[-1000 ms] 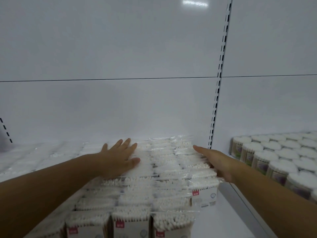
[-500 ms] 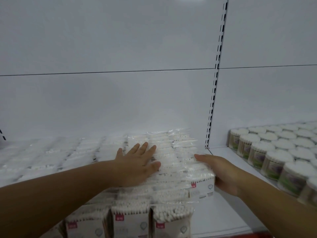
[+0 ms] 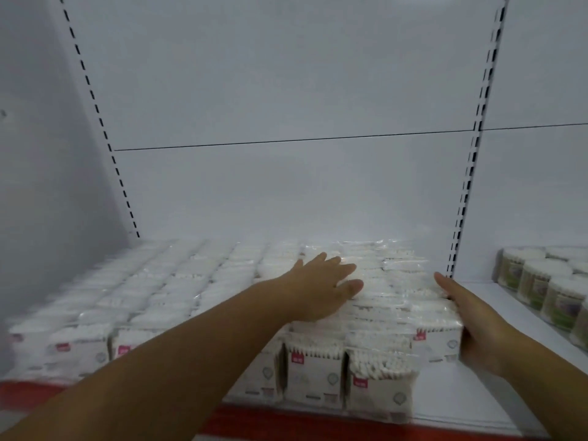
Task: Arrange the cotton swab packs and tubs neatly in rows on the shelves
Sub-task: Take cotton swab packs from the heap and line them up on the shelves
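Observation:
Clear plastic packs of white cotton swabs (image 3: 378, 393) with red labels stand in rows across the white shelf (image 3: 461, 405). My left hand (image 3: 321, 289) lies flat, fingers straight, on top of the packs right of centre. My right hand (image 3: 471, 323) presses with straight fingers against the right side of the rightmost row of packs (image 3: 436, 338). Round tubs of cotton swabs (image 3: 537, 284) with white tops stand in rows on the neighbouring shelf at the right.
A white back wall closes the shelf bay, with slotted uprights at left (image 3: 105, 135) and right (image 3: 471, 173). A red strip (image 3: 286, 424) runs along the shelf's front edge. Bare shelf surface shows at the front right between packs and tubs.
The view has swung left and down, showing more pack rows and the left upright. My left hand stays flat on the pack tops; my right hand stays against the rightmost row's side.

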{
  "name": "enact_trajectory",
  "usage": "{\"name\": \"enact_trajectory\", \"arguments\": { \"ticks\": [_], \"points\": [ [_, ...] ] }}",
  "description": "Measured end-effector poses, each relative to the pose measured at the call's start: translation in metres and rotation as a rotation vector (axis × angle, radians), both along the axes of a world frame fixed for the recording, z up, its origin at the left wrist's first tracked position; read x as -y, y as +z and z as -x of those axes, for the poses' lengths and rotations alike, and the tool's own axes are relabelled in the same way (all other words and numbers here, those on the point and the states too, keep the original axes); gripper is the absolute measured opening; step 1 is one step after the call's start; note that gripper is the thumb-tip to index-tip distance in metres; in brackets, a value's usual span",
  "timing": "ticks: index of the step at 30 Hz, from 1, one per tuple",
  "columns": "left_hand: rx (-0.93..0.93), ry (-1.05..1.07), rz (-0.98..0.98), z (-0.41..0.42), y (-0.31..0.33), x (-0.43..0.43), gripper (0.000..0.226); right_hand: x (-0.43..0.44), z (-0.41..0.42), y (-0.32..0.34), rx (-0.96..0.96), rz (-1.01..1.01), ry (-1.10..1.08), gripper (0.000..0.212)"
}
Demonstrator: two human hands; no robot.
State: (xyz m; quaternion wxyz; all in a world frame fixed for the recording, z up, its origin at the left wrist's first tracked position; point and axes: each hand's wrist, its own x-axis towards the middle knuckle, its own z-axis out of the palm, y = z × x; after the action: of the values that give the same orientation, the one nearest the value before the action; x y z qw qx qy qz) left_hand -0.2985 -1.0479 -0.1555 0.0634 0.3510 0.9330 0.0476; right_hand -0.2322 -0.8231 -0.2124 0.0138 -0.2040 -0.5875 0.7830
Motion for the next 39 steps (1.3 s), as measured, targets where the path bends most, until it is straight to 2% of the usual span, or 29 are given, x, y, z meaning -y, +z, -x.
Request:
{"name": "enact_trajectory", "arguments": {
  "ticks": [2,6,7,9,11,12,14,16,20,23,27,29,33,36,39],
  "points": [
    [-0.004,0.017,-0.112,-0.018,-0.003,0.014,0.055,0.004,-0.003,0.001,-0.016,-0.013,-0.034,0.043],
    [-0.130,0.107,-0.400,-0.048,-0.012,0.055,0.057,0.000,-0.012,0.002,-0.050,0.003,-0.063,0.048],
    [-0.157,0.132,-0.446,-0.054,-0.012,0.067,0.058,-0.004,-0.013,0.002,-0.065,-0.044,-0.105,0.050],
    [-0.197,0.200,-0.470,-0.058,-0.007,0.096,0.058,-0.012,-0.016,0.004,-0.140,-0.303,-0.224,0.053],
    [-0.197,0.290,-0.438,-0.051,0.003,0.128,0.058,-0.007,-0.024,0.022,-0.259,-0.649,-0.353,0.045],
    [-0.171,0.334,-0.428,-0.044,0.007,0.144,0.057,0.003,-0.027,0.035,-0.317,-0.727,-0.370,0.040],
    [-0.104,0.406,-0.456,-0.032,0.015,0.171,0.057,0.030,-0.028,0.057,-0.411,-0.830,-0.276,0.032],
    [-0.035,0.450,-0.531,-0.020,0.017,0.194,0.058,0.071,-0.026,0.073,-0.417,-0.986,-0.057,0.032],
    [0.018,0.476,-0.629,0.000,0.018,0.236,0.055,0.160,-0.008,0.077,-0.389,-1.242,0.277,0.045],
    [0.009,0.483,-0.676,0.013,0.019,0.287,0.051,0.217,0.011,0.071,-0.363,-1.373,0.391,0.051],
    [-0.018,0.587,-0.955,0.039,0.005,0.360,0.041,0.280,0.052,0.069,-0.336,-1.369,0.388,0.044],
    [-0.005,0.692,-1.089,0.057,-0.009,0.385,0.041,0.306,0.075,0.067,-0.320,-1.380,0.388,0.049],
    [0.260,0.717,-1.165,0.100,-0.037,0.396,0.040,0.339,0.112,0.045,-0.140,-1.565,0.506,0.073],
    [0.531,0.751,-1.226,0.117,-0.036,0.377,0.031,0.346,0.123,0.032,0.010,-1.727,0.569,0.071],
    [0.740,0.711,-1.305,0.133,-0.040,0.364,0.029,0.344,0.121,0.031,0.015,-1.747,0.581,0.070]
  ]
}}
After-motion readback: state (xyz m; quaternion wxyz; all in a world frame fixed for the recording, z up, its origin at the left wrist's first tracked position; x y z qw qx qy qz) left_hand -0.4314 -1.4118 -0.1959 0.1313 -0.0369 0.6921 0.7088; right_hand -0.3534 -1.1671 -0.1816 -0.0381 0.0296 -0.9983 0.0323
